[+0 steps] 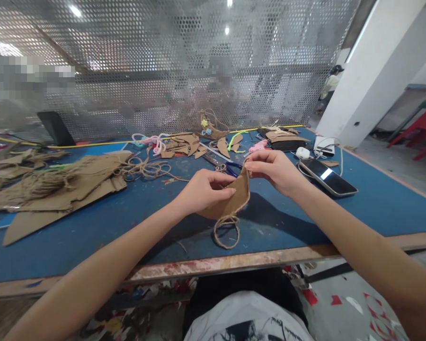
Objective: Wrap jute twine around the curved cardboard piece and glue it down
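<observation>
Between my hands is a curved piece of cardboard [230, 202], tilted up from the blue table, with twine along its right edge. My left hand [208, 190] grips the cardboard from the left, thumb on its face. At its upper tip, my right hand [271, 169] pinches the cardboard's corner and the twine there. A loop of twine [227, 233] hangs from the lower edge toward the tabletop. Just behind the piece, dark blue handles, perhaps of scissors [234, 168], are partly hidden by my hands.
Stacked cardboard [92, 182] with twine lies left. Cardboard scraps [184, 143], pipe cleaners [152, 142] and a flower-decorated piece [213, 128] sit at the back. A phone [328, 177] and white charger [303, 152] lie right. A perforated metal screen [163, 71] rises behind the table [277, 227].
</observation>
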`<state>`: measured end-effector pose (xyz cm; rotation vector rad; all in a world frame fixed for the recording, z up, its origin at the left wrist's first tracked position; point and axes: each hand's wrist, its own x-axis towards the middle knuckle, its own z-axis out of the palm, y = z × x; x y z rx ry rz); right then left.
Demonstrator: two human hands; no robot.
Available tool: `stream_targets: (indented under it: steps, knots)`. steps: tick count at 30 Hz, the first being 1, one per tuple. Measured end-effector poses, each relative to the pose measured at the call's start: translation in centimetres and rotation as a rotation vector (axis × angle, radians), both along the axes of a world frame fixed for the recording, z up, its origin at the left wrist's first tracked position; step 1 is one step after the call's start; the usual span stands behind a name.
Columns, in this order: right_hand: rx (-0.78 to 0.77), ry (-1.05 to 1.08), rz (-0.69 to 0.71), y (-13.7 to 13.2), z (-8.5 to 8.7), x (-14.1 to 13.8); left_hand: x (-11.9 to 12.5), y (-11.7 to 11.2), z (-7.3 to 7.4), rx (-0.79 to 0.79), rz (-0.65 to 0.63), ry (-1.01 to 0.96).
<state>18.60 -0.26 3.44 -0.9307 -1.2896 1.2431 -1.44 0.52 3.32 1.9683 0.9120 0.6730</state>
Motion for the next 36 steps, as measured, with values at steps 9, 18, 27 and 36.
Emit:
stream_targets:
  steps: [9,18,27,36]
  knots:
    - [-0.075,-0.044,0.008,0.4,-1.2,-0.4,-0.1,0.8,-0.7,0.101,0.138,-0.104]
    - [-0.111,-0.002,0.001,0.2,-1.6,-0.7,0.0,0.5,-0.6,0.143,0.159,-0.147]
    - [-0.085,-0.01,0.001,0.6,-2.1,-0.6,0.0,0.4,-0.5,0.142,0.152,-0.118]
    - [-0.052,-0.016,-0.001,0.6,-2.1,-0.5,0.0,0.3,-0.5,0.109,0.149,-0.131]
